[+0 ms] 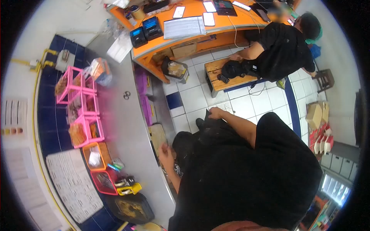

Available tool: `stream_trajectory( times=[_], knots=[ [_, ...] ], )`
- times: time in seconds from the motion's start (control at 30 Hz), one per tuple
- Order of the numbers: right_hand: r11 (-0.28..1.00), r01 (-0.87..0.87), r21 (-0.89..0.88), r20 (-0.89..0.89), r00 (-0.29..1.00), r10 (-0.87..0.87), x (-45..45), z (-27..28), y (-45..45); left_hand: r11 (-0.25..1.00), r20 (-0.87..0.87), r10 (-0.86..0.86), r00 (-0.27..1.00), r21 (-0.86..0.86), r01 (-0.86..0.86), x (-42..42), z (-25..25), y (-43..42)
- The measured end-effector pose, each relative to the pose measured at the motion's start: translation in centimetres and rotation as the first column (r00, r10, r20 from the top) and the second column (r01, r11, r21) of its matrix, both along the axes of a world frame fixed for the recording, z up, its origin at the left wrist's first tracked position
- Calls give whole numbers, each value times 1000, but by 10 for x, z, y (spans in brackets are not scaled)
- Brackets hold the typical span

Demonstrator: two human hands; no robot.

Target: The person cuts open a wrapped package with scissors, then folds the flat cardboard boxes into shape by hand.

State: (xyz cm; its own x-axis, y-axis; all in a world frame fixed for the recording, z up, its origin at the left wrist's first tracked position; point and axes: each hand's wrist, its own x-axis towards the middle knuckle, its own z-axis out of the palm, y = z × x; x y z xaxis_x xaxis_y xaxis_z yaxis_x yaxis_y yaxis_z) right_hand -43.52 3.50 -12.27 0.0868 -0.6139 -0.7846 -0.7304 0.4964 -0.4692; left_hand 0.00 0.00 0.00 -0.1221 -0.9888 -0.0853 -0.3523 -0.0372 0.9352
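Note:
My right hand [216,112] is closed on the edge of a piece of black cloth [211,122], which hangs in front of my black clothing. By the front edge of the steel counter [129,127] is my left hand [166,156], its fingers bent; whether it holds anything is too small to tell. Small black scissors [126,95] lie on the steel counter, well away from both hands.
Pink racks [81,104], an orange basket [93,156] and a red basket [103,182] line the wall. A person in black [285,50] leans over a wooden bench [216,82]. A bin [175,71] stands beneath the orange desk [154,48].

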Motion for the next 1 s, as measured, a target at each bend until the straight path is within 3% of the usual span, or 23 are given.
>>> stream_trajectory(
  times=[0.07, 0.1, 0.13, 0.2, 0.23, 0.3, 0.33, 0.4, 0.43, 0.5, 0.57, 0.63, 0.7, 0.77, 0.87, 0.93, 1.0],
  knots=[
    [982, 160, -104, -102, 980, -171, -9, -9, 26, 988, 219, -126, 967, 114, 103, -26, 19, -68],
    [969, 187, -161, -96, 974, -204, -13, -5, -42, 992, 195, -118, 974, 63, 108, -34, 27, -176],
    [943, 280, -178, -88, 950, -299, -14, 5, -41, 992, 166, -120, 979, 63, 111, -35, 32, -224],
    [853, 472, -223, -89, 861, -500, -18, 4, -24, 968, 382, -163, 910, -114, 222, -39, 37, -311],
    [786, 565, -252, -87, 795, -600, -16, -5, -7, 961, 380, -194, 905, -110, 252, -33, 21, -356],
    [667, 679, -307, -146, 659, -738, -10, -11, 34, 880, 665, -21, 746, -342, 331, -28, -26, -440],
    [656, 680, -328, -88, 669, -738, -10, -40, 72, 872, 665, -43, 746, -340, 353, -38, -17, -459],
    [454, 865, -211, -53, 454, -889, 13, -75, 124, 979, 843, -119, 525, 11, 205, -66, 5, -486],
    [155, 988, -14, -80, 153, -985, 29, -45, 130, 975, 839, -137, 527, 19, 223, -71, 1, -495],
    [61, 993, 97, -148, 75, -986, 63, -32, 146, 978, 810, -48, 585, -81, 193, -74, -7, -514],
    [-105, 986, 132, -176, -81, -981, 106, -24, 149, 979, 794, -92, 600, -38, 201, -77, -2, -519],
    [-182, 973, 143, -108, -168, -980, 152, -1, 134, 979, 781, -130, 611, 5, 203, -80, 1, -526],
    [109, 987, -118, 1, 109, -994, 201, -32, 145, 975, 729, -88, 678, -77, 210, -78, -3, -530],
    [214, 887, -410, 132, 290, -948, 251, -96, 177, 983, 687, -108, 718, -32, 179, -75, -10, -538],
    [220, 898, -381, 83, 270, -959, 296, -81, 192, 985, 582, -163, 797, 55, 162, -49, -63, -572],
    [190, 910, -369, 48, 222, -974, 333, -66, 194, 975, 518, -222, 826, 94, 203, -43, -66, -585],
    [124, 917, -380, 41, 151, -988, 357, -60, 190, 844, 249, -345, 905, 504, 183, -62, -33, -585]
  ],
)
